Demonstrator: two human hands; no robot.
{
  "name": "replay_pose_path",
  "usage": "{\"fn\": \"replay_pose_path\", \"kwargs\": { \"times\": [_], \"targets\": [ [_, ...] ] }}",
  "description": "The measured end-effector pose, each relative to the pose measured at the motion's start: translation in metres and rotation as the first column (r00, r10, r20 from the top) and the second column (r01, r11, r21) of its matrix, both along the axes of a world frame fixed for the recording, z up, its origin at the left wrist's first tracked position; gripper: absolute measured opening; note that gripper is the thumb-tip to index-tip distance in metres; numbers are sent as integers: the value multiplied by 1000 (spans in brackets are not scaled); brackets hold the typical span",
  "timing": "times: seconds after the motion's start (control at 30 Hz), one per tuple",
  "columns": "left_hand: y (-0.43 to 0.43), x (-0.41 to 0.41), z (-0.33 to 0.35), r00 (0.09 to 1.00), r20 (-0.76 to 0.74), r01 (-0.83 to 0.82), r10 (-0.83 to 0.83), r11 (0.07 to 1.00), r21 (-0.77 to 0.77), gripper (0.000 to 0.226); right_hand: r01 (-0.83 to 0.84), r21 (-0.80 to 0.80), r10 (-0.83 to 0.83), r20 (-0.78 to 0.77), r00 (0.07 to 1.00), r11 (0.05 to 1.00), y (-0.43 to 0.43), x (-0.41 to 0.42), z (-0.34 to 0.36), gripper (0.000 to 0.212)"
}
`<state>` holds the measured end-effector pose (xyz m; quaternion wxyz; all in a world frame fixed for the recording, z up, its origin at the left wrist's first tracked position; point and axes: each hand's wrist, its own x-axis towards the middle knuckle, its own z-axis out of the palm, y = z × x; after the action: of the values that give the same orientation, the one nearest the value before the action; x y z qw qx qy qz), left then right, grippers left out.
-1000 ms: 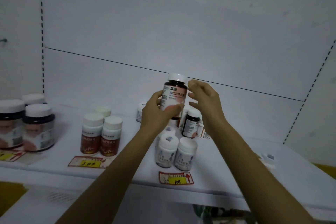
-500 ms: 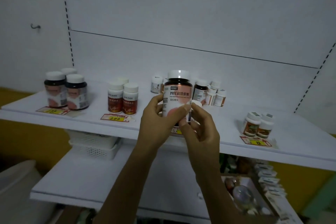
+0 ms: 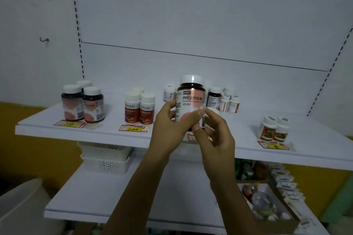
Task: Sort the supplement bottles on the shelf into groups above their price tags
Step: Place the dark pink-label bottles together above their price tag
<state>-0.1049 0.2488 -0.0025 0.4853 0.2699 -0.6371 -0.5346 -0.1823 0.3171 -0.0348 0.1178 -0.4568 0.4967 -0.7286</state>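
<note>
Dim light is falling on a white back panel [image 3: 191, 15], a yellow wall [image 3: 38, 149] and stacked white baskets [image 3: 106, 158] below.

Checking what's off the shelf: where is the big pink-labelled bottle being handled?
Head view, centre: the big bottle is held upright before the shelf by the left hand, right hand pinching its lower right, just right of the red-labelled bottles.

On the upper shelf [image 3: 244, 135], three large bottles [image 3: 82, 105] stand far left, behind a price tag [image 3: 70, 124]. Right of them, three smaller bottles [image 3: 139, 108] sit behind a second tag [image 3: 133, 129]. A held bottle [image 3: 191, 105] is upright before mid-shelf, the left hand [image 3: 170, 126] on its left and the right hand [image 3: 215, 135] at its lower right. Behind it is a mixed cluster [image 3: 223, 99]. A pair [image 3: 274, 129] stands far right. Stacked baskets [image 3: 107, 158] sit on the lower shelf [image 3: 95, 196].
</note>
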Motion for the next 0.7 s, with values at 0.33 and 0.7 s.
{"fn": "replay_pose_path", "kwargs": {
  "times": [0.33, 0.7],
  "targets": [
    [-50, 67, 16, 1000, 3, 14, -13, 999, -48, 54, 61, -44, -61, -18, 998, 997, -52, 72, 9, 38],
    [-131, 202, 27, 986, 33, -155, 166, 965, -211, 58, -82, -74, 76, -82, 994, 994, -148, 163, 60, 24]
  ]
}}
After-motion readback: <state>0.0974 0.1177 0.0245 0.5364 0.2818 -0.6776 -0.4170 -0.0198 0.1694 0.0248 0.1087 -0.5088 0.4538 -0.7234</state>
